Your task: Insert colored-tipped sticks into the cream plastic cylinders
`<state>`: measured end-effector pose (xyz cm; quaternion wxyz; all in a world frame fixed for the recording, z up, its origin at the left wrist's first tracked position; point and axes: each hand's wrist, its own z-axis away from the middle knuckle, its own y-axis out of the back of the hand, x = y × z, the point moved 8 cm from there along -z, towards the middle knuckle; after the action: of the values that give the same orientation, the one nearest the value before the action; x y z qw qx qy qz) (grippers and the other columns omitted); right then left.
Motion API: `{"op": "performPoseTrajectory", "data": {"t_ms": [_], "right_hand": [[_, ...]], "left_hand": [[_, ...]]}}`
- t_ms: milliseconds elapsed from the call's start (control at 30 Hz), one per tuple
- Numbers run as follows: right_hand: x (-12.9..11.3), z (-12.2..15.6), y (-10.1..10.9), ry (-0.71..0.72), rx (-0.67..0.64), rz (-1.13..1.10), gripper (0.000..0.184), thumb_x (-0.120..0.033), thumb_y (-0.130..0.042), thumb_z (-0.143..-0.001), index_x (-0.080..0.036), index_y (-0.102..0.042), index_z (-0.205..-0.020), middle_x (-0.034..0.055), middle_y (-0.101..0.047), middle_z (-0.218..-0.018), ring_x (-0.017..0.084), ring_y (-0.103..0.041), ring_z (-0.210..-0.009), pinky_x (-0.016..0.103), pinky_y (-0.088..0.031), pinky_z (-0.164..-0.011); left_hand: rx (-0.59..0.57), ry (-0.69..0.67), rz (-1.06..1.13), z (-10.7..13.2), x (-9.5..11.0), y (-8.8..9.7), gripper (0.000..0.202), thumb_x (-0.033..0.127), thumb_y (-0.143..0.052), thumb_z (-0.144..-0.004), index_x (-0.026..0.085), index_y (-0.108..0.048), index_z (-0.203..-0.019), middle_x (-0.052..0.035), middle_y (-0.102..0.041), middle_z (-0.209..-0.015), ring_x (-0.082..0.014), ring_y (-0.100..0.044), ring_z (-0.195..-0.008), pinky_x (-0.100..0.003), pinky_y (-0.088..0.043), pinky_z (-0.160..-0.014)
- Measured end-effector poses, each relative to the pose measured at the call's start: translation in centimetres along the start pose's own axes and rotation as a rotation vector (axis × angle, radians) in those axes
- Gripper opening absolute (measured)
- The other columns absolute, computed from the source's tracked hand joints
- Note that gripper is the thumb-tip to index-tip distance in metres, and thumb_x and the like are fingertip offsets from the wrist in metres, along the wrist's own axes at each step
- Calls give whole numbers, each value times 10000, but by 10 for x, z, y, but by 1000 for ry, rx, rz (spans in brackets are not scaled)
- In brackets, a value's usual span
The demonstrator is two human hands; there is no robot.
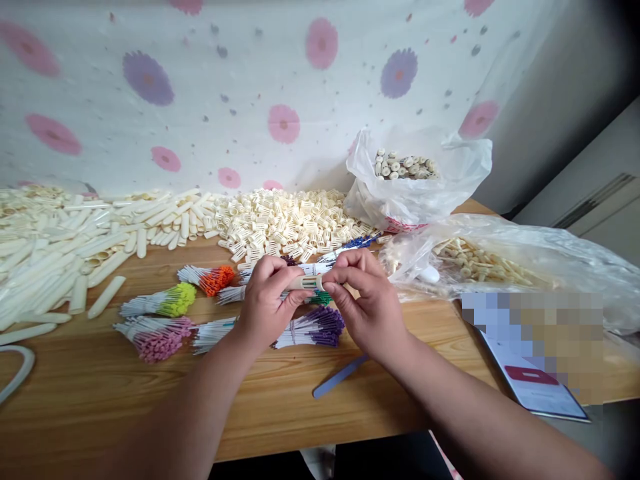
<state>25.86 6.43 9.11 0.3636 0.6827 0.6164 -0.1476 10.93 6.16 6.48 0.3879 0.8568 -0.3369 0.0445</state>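
Between my two hands lies a cream multicolour pen (304,283), nearly level, with a slotted part that shows coloured bits inside. My left hand (267,300) is closed round its left part. At its right end, the thumb and fingertips of my right hand (369,300) pinch the pen tip to tip. Bundles of white pen refills lie under and beside the hands: orange-ended refills (219,280), yellow-ended refills (176,300), pink-ended refills (163,339) and purple-ended refills (323,325). Green-ended and blue-ended ones are partly hidden behind my hands.
Cream pen barrels (107,263) are heaped at left, slotted cream sleeves (285,220) at the back. A plastic bag (415,200) holds round-topped pieces; another bag (530,250) holds thin cream parts. A blue-grey strip (339,377) lies near the front, a tablet-like screen (537,393) at right.
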Motion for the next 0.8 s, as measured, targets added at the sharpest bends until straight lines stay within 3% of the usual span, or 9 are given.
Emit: {"op": "performPoseTrajectory", "data": {"t_ms": [167,267,333,533,633,800], "right_hand": [[14,-7,6,-69,-62,-157,138,-170,-568,-859,-223,-696,-857,31,-546,-863,157,-540,-855,322,-464,-763],[37,-17,26,-98,42,-18,133,-194,-569,-856,-209,-699,-879,47,-577,-880,172,-554,-891,335,-465,-790],[54,-22,29,-120,32,145,136,-180,-562,-849,-181,-687,-904,55,-598,-870,167,-566,-843,320,-467,-768],[95,-13,-17,-171,-450,739,191,-213,-501,-891,-179,-689,-894,94,-634,-983,216,-551,-964,306,-432,-818],[103,-10,-25,-179,-505,794,149,-197,-544,-853,-182,-687,-889,96,-624,-991,223,-562,-935,298,-438,-776],[107,-9,-28,-177,-538,850,161,-202,-525,-854,-194,-678,-905,86,-610,-998,229,-569,-932,281,-440,-701]], "left_hand": [[13,68,5,0,-9,1,288,465,-550,-850,197,-627,-919,-40,-480,-866,-195,-523,-814,-326,-451,-717],[-5,181,136,-1,-22,-3,294,449,-488,-887,179,-604,-876,-38,-486,-852,-187,-528,-801,-312,-439,-716],[-35,276,214,0,-32,-9,295,430,-453,-904,176,-570,-811,-26,-483,-810,-178,-520,-775,-302,-428,-711],[-202,447,156,4,-48,-32,227,389,-602,-804,190,-510,-746,5,-534,-739,-168,-537,-724,-280,-432,-677],[-260,349,124,2,-40,-37,145,331,-569,-825,186,-566,-818,-19,-603,-815,-177,-577,-777,-298,-459,-714],[-452,93,152,4,-16,-55,41,175,-559,-805,186,-596,-790,-92,-630,-1203,-222,-578,-1111,-402,-460,-941]]}}
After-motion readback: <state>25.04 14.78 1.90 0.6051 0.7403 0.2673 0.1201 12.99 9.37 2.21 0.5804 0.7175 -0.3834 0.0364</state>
